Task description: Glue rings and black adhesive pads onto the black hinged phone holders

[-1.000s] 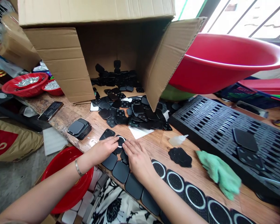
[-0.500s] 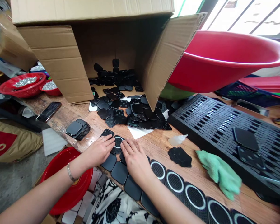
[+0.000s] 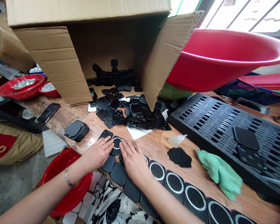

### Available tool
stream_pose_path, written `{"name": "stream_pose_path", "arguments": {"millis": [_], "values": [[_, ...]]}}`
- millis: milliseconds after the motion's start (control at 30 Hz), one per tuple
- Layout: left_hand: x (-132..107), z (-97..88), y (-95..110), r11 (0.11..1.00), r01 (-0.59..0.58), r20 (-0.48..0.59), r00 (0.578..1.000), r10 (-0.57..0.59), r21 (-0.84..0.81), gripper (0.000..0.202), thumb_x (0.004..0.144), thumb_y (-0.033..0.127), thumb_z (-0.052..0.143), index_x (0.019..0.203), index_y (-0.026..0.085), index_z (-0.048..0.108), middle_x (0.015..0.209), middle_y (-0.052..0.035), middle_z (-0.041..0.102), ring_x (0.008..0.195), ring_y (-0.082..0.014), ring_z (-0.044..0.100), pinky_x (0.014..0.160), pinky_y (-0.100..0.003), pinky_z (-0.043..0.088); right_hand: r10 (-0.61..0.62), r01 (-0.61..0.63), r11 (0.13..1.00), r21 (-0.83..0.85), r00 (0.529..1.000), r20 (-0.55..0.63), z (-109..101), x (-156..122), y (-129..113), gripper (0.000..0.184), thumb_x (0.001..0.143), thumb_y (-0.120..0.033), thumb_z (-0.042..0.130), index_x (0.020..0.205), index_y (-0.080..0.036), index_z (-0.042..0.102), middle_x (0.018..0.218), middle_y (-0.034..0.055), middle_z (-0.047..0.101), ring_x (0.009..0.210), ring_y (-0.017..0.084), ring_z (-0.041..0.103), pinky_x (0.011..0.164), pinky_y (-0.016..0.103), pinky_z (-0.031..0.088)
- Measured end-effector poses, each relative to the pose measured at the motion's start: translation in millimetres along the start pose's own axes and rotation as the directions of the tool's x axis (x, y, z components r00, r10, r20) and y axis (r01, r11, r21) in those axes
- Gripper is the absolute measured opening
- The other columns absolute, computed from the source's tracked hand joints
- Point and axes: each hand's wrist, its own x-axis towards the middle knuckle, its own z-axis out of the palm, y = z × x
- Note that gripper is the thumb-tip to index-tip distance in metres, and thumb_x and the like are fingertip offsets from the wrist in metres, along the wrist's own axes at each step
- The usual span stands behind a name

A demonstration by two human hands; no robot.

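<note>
My left hand (image 3: 98, 153) rests over the left edge of a black square pad (image 3: 117, 149) that has a white ring on its textured face. From the other side, my right hand (image 3: 134, 158) lays its outstretched fingers at the pad's right edge. Both hands are open, palms down, fingertips near the ring. Another dark pad (image 3: 105, 133) lies just beyond the left fingers. To the right runs a row of ringed pads (image 3: 175, 182), partly covered by my right forearm. Nearer my lap is a row of plain black squares (image 3: 119, 174).
A cardboard box (image 3: 53, 62) lies open on its side, with loose black pieces (image 3: 136, 109) spilling out. Around stand a stack of plates (image 3: 76, 130), a phone (image 3: 48, 113), a small bottle (image 3: 176, 140), a green cloth (image 3: 220, 174), a slotted black rack (image 3: 214, 124) and a red tub (image 3: 224, 71).
The view has shifted very slightly. Both hands stay at the ringed pad, with only tiny finger movement.
</note>
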Motion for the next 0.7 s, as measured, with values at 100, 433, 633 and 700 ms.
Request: {"name": "stream_pose_path", "arguments": {"millis": [100, 433, 633, 700], "values": [[0, 0.0, 1, 1.0, 0.001, 0.007, 1.0, -0.001, 0.02, 0.038, 0.093, 0.01, 0.042, 0.124, 0.007, 0.064, 0.135, -0.0138, 0.062, 0.129, -0.0316, 0.054, 0.1, -0.047, 0.051, -0.026, 0.026, 1.0, -0.002, 0.999, -0.024, 3, -3, -1, 0.048, 0.093, -0.012, 0.041, 0.138, -0.002, 0.053, 0.146, 0.017, 0.051, 0.136, 0.032, 0.046, 0.114, 0.057, 0.03], [-5, 8.4, 3, 0.999, 0.027, 0.015, 1.0, -0.027, 0.041, 0.041, 0.095, 0.009, 0.038, 0.129, 0.008, 0.06, 0.138, -0.0134, 0.059, 0.132, -0.0273, 0.053, 0.104, -0.044, 0.048, -0.006, 0.005, 1.0, -0.003, 0.998, -0.055, 9, -4, -2, 0.051, 0.093, -0.014, 0.042, 0.142, -0.004, 0.049, 0.149, 0.0173, 0.046, 0.14, 0.03, 0.043, 0.117, 0.056, 0.026], [-6, 8.7, 6, 0.997, 0.068, 0.058, 0.996, -0.07, 0.033, 0.044, 0.092, 0.008, 0.039, 0.131, 0.01, 0.058, 0.142, -0.0133, 0.056, 0.137, -0.0264, 0.047, 0.108, -0.044, 0.044, 0.015, -0.014, 1.0, 0.006, 0.994, -0.106, 13, -7, -6, 0.046, 0.099, -0.021, 0.039, 0.139, -0.003, 0.053, 0.147, 0.0188, 0.048, 0.138, 0.031, 0.045, 0.117, 0.055, 0.026], [-6, 8.8, 7, 0.997, 0.083, 0.065, 0.994, -0.083, 0.011, 0.046, 0.092, 0.007, 0.039, 0.134, 0.011, 0.056, 0.144, -0.0132, 0.055, 0.138, -0.0251, 0.045, 0.109, -0.043, 0.043, 0.029, -0.026, 0.999, 0.031, 0.994, -0.106, 14, -6, -6, 0.046, 0.1, -0.024, 0.038, 0.139, -0.004, 0.053, 0.148, 0.0181, 0.048, 0.138, 0.03, 0.044, 0.116, 0.055, 0.026]]}}
